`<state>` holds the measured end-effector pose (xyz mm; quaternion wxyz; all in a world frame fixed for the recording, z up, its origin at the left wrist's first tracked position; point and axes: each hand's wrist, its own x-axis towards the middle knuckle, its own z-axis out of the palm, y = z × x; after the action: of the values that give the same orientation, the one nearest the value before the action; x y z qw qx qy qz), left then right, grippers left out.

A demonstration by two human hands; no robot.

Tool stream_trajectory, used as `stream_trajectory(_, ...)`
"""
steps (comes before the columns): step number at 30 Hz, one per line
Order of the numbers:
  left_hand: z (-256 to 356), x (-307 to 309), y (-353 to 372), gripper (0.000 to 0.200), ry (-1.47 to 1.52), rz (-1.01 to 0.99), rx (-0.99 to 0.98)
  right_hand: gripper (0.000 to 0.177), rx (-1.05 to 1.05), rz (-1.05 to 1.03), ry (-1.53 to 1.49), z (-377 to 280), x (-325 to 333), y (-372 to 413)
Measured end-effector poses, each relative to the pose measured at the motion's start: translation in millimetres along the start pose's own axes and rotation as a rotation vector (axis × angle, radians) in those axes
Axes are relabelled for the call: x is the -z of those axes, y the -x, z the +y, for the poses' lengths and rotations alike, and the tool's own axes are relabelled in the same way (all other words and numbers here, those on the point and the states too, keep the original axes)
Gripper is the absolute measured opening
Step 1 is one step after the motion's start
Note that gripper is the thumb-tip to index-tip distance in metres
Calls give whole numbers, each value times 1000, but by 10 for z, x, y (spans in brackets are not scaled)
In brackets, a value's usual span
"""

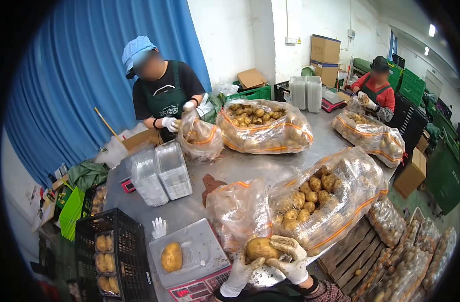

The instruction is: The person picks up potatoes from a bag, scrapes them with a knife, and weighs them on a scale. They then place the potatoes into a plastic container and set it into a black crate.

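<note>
fingers (281,243) of left hand (238,277) and right hand (295,267) on a potato (260,249)

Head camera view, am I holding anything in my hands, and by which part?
Yes, a potato: your left hand is at its lower left side, your right hand at its right end.
</note>
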<state>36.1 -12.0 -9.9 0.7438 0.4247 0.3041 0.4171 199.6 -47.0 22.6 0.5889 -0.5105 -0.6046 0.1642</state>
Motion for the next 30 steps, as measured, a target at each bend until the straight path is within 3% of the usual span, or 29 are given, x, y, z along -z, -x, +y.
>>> stream_trajectory(2, 21, 56, 42, 57, 81, 19, -52, 25, -497, -65, -87, 102, 52, -12)
stream_trajectory(3, 38, 58, 43, 57, 78, 19, -53, 18, -310, -108, 28, 163, 104, -49)
stream_trajectory(4, 70, 58, 47, 60, 80, 28, -69, 18, -308, -108, 24, 146, 88, -65)
stream_trajectory(6, 132, 45, 83, 65, 88, 54, -97, 19, 30, -38, 108, -138, 46, -199)
stream_trajectory(10, 238, 20, 85, 74, -15, 52, -78, 26, 206, -194, 283, -158, -33, -141)
stream_trajectory(17, 207, 89, 104, 83, -174, 49, -149, 20, 353, -208, 425, -165, -86, -125)
stream_trajectory(19, 229, 120, 112, 86, -195, 39, -119, 15, 271, -222, 176, -96, 8, -158)
stream_trajectory(21, 250, 171, 103, 85, 282, 34, -6, 14, 228, -171, 27, 28, 84, -149)
stream_trajectory(23, 316, 143, 108, 84, 431, -29, -29, 33, -407, -158, -153, -17, 128, -108)
stream_trajectory(24, 346, 121, 110, 83, 582, -96, -47, 33, -406, -158, -158, -31, 86, -97)
stream_trajectory(26, 320, 136, 88, 81, 527, -99, -51, 56, -453, -351, -209, -76, -54, -47)
stream_trajectory(27, 298, 153, 71, 79, 480, -102, -55, 69, -237, -296, 21, -40, -129, 3)
stream_trajectory(28, 271, 183, 73, 79, 476, -107, -52, 69, -238, -290, 20, -62, -150, 2)
stream_trajectory(30, 173, 262, 106, 70, 94, -21, -64, 70, -224, -266, -72, -107, -165, -2)
